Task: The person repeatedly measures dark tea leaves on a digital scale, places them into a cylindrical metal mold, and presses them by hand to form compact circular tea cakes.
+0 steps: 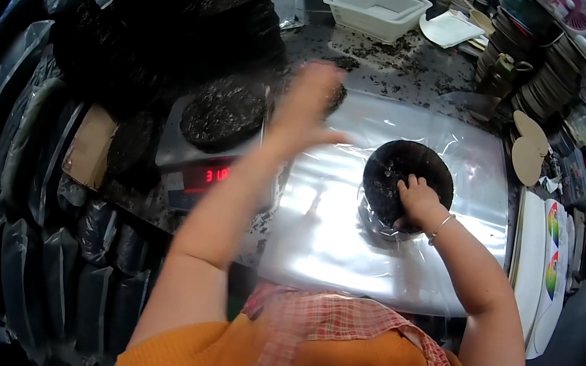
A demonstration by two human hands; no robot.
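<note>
A round, dark, crumbly-looking cake, perhaps dried seaweed, lies on a stack of clear plastic sheets or bags in front of me. My right hand rests on top of it, fingers and thumb apart, a bracelet on the wrist. Clear film shows around the cake's lower edge. Blurred by motion, my left hand is raised between the scale and the sheets, thumb spread and nothing visible in it. Behind it a second dark cake is partly hidden. Another dark cake sits on a digital scale with a red display.
Tall stacks of dark cakes stand at the back left. Filled plastic packs line the left side. A white basin is at the back, with dark crumbs before it. Cardboard discs and printed sheets lie at right.
</note>
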